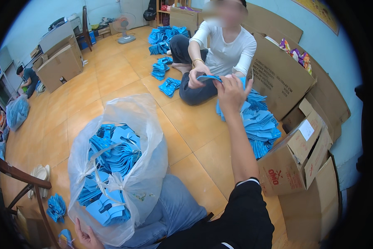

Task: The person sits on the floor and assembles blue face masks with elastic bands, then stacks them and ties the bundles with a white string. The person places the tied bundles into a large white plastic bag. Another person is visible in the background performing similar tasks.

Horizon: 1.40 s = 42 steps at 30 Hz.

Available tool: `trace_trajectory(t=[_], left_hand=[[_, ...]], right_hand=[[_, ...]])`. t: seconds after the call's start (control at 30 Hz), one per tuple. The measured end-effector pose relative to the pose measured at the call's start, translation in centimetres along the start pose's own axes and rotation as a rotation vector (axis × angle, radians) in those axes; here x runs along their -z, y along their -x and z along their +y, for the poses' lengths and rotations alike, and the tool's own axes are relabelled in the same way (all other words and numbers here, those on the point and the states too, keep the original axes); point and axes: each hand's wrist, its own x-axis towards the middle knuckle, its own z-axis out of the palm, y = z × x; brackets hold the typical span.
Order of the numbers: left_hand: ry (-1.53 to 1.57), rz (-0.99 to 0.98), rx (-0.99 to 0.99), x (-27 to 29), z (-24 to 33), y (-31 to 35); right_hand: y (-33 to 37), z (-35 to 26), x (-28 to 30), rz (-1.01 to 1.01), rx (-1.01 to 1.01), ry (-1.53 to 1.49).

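My right hand (pixel 232 94) reaches forward and grips one end of a thin blue cut-out piece (pixel 209 77). A co-worker seated on the floor has a hand (pixel 197 74) on its other end. My left hand (pixel 88 238) is low at the left with its fingers apart, beside the bottom edge of a clear plastic bag (pixel 155 137); whether it touches the bag I cannot tell. Inside the open bag are stacked bundles of blue cut-out pieces (pixel 119 145), some tied with pale string. The bag stands against my jeans-clad leg (pixel 174 203).
Piles of blue bundles (pixel 259 124) lie beside the co-worker, with smaller ones (pixel 169 86) on the tiled floor. Cardboard boxes (pixel 282 170) line the right. A wooden chair (pixel 22 176) and a small bundle (pixel 56 207) are at left. Farther back are a fan (pixel 124 27) and another person (pixel 29 81).
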Motion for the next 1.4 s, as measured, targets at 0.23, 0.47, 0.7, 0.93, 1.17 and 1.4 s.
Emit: trace_trajectory(t=[0.23, 0.47, 0.7, 0.93, 1.17, 1.4], left_hand=[[0.087, 0.078, -0.69, -2.7, 7.0, -1.9], [0.325, -0.192, -0.476, -8.5, 15.7, -2.1], [0.626, -0.358, -0.13, -6.8, 13.4, -3.0], [0.582, -0.328, -0.177, -5.8, 12.8, -3.1], [0.564, -0.228, -0.188, -3.7, 11.8, -3.2], [-0.425, 0.514, -0.849, -0.7, 12.3, -3.7]], right_hand=[[1.9, -11.7, 11.9, -0.061, -0.061, -0.694], [7.6, -24.7, 20.8, -0.461, 0.004, -1.389], [9.3, -26.7, 21.1, -0.666, -0.037, -1.541], [9.2, -27.8, 21.8, -0.599, 0.086, -1.45], [8.6, -29.5, 22.8, -0.558, 0.169, -1.483], [7.4, -29.8, 22.3, -0.605, 0.31, -1.519]])
